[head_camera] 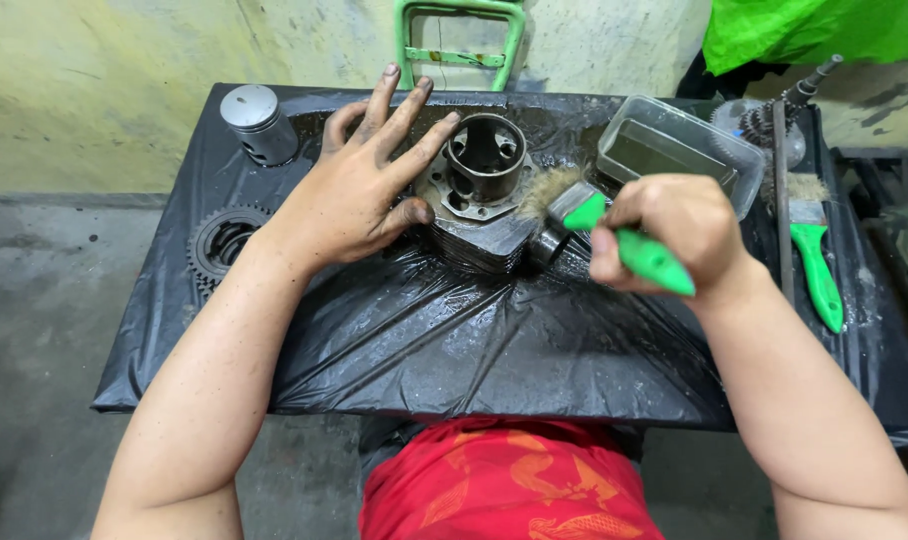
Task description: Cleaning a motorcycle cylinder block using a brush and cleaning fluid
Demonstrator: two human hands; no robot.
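A finned metal engine cylinder (pixel 485 160) stands in the middle of a table covered in wet black plastic sheet (pixel 454 340). My left hand (pixel 359 185), smeared with grime, lies flat with fingers spread against the cylinder's left side, steadying it. My right hand (pixel 674 232) grips the green handle of a paintbrush (pixel 614 232). Its bristles press against the cylinder's right side near the top.
A silver piston (pixel 258 122) stands at the back left, a toothed sprocket (pixel 221 243) below it. A clear plastic tub (pixel 674 150) of dark liquid sits at the back right, a second green-handled brush (pixel 812 255) and a geared shaft (pixel 774 115) beside it. A green frame (pixel 459 40) leans on the wall.
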